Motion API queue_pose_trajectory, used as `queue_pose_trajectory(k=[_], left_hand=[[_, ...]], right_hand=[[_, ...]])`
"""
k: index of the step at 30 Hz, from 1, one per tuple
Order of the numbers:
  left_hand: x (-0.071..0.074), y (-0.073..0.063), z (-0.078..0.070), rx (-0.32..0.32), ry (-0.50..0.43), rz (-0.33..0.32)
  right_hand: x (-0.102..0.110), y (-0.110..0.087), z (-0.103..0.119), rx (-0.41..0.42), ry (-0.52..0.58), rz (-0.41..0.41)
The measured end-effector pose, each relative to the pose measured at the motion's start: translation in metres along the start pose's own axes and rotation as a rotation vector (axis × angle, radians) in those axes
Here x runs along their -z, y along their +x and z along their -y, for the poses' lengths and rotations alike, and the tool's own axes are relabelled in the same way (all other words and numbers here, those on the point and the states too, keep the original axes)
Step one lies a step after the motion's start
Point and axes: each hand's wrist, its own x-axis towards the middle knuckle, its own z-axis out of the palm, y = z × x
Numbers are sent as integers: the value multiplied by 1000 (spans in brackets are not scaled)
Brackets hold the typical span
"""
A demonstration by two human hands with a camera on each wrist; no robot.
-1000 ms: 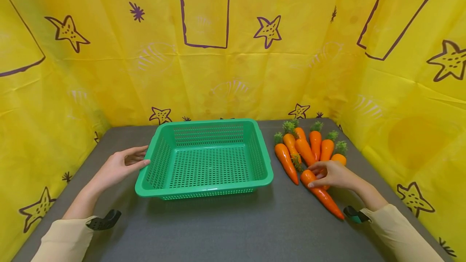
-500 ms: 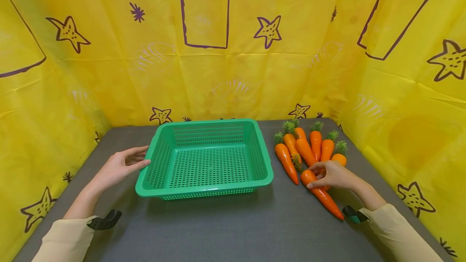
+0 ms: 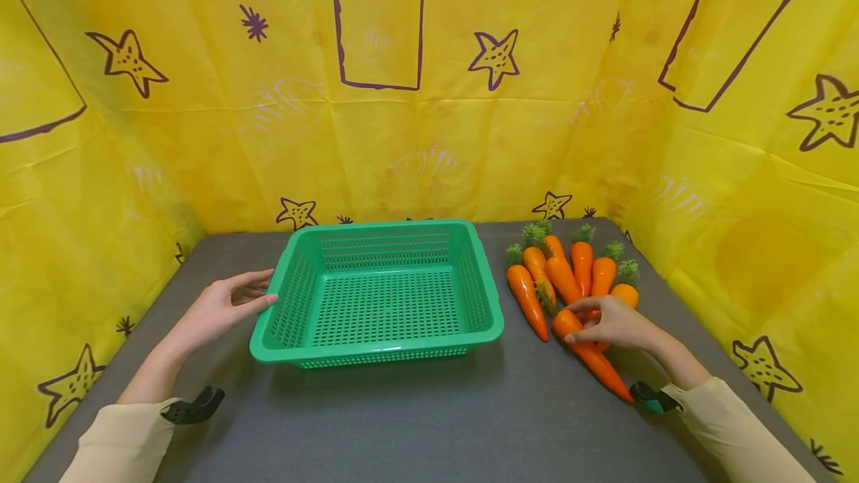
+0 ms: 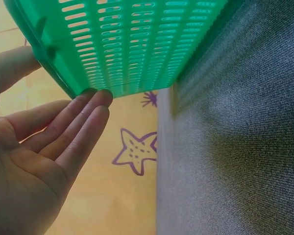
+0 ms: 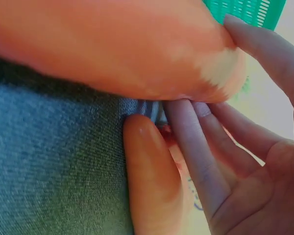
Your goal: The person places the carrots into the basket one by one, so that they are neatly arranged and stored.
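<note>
In the head view my left hand (image 3: pixel 218 308) holds the left rim of a green plastic basket (image 3: pixel 376 349). The left wrist view shows its fairly straight fingers (image 4: pixel 81 132) against the basket's outer wall (image 4: pixel 132 49), with the thumb at the rim. My right hand (image 3: pixel 620 323) pinches an orange carrot (image 3: pixel 600 367) near its thick end, thumb on one side and fingers on the other. This carrot (image 5: pixel 117 49) fills the top of the right wrist view, and another carrot (image 5: pixel 149 171) lies below it. Several more carrots (image 3: pixel 526 297) with green tops lie beyond the right hand.
A dark grey cloth (image 3: pixel 403 423) covers the table. Yellow curtains (image 3: pixel 436 155) with starfish drawings surround it at the back and both sides. The basket stands between the left hand and the carrots, with nothing visible inside.
The right hand and the carrot it pinches have shifted slightly left. The left hand and the basket have stayed in place.
</note>
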Motion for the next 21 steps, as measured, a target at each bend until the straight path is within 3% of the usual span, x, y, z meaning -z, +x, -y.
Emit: queue_pose_trajectory(k=[10, 21], left_hand=[[-1, 1, 1, -1, -4, 1], [1, 2, 0, 7, -47, 9]], right_hand=[[9, -2, 7, -61, 111, -30], [29, 6, 24, -40, 110, -60]])
